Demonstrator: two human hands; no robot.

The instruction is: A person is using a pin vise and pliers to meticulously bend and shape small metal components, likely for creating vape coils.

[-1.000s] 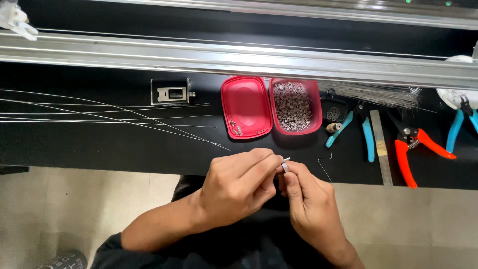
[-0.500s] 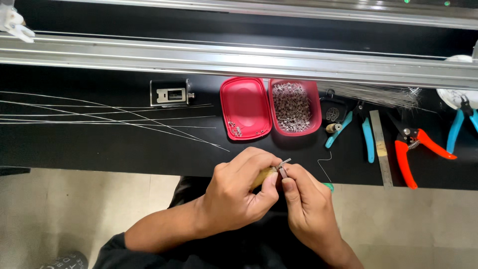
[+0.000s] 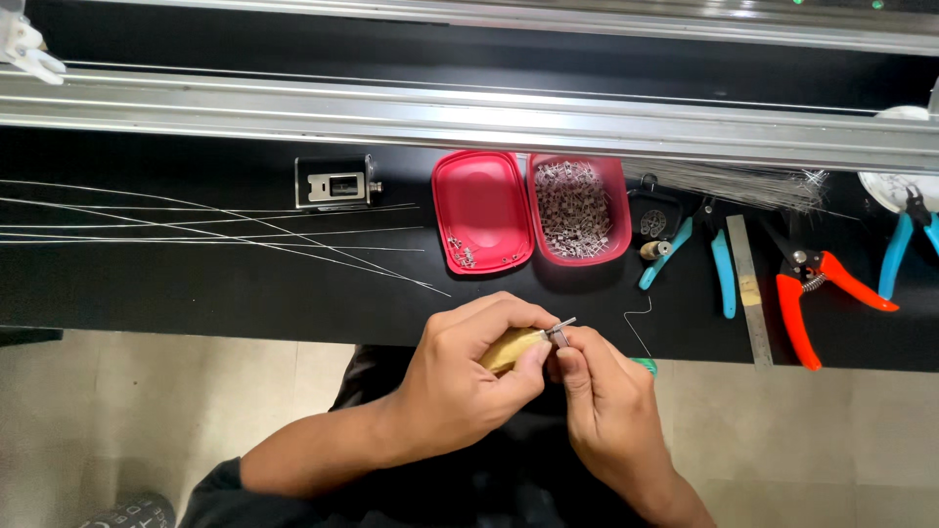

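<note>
My left hand (image 3: 469, 376) grips a small tool with a yellowish wooden handle (image 3: 509, 349) at the front edge of the black bench. My right hand (image 3: 602, 396) pinches a tiny metal part (image 3: 560, 330) against the tool's tip; a thin wire (image 3: 636, 321) curls up from it to the right. Both hands touch each other. A green-handled object (image 3: 644, 366) peeks out behind my right hand. Straight ahead lies an open red box (image 3: 533, 210): its right half holds several small metal parts (image 3: 572, 210), its lid holds a few.
Long thin wires (image 3: 215, 233) fan across the black bench (image 3: 196, 284) on the left. A small black metal block (image 3: 335, 183) sits behind them. Blue-handled pliers (image 3: 709, 256), a metal ruler (image 3: 748, 288), orange-handled cutters (image 3: 812, 288) and more blue pliers (image 3: 905, 244) lie right. An aluminium rail (image 3: 469, 112) runs along the back.
Both hands have drifted slightly down and right while working the small part at the tool's tip. The wooden handle now shows between the left fingers. Nothing on the bench moved.
</note>
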